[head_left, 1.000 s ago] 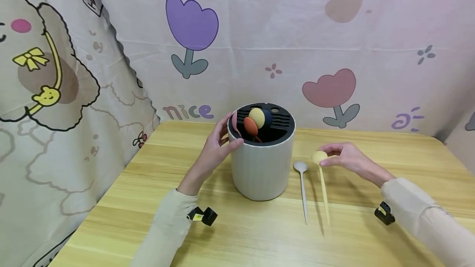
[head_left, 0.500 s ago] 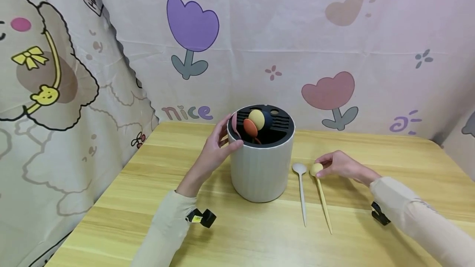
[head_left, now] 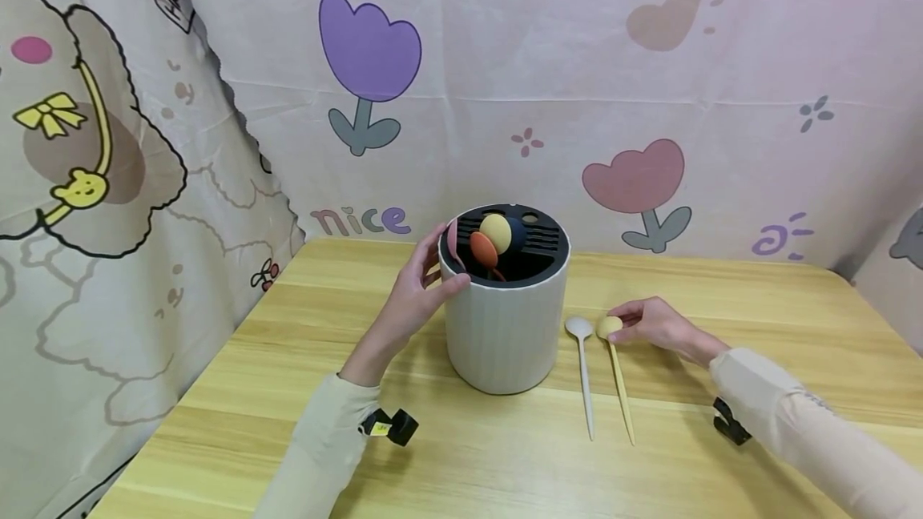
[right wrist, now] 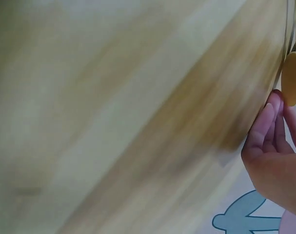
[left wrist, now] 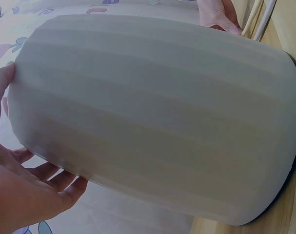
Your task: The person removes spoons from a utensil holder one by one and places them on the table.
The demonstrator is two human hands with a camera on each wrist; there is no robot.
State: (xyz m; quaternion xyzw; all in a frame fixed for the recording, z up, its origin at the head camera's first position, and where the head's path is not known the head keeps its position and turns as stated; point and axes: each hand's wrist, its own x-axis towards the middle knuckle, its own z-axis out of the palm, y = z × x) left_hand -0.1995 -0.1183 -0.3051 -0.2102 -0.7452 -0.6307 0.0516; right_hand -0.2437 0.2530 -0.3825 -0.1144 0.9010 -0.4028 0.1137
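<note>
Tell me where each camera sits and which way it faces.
Head: worn on the head, facing forward and down at the table, holder and yellow spoon; left hand, right hand and sleeves show.
Left wrist: on that wrist, facing the holder's side; both hands show.
Right wrist: on that wrist, facing the table; right hand shows at the right edge.
Shared: head and left wrist both show the holder.
</note>
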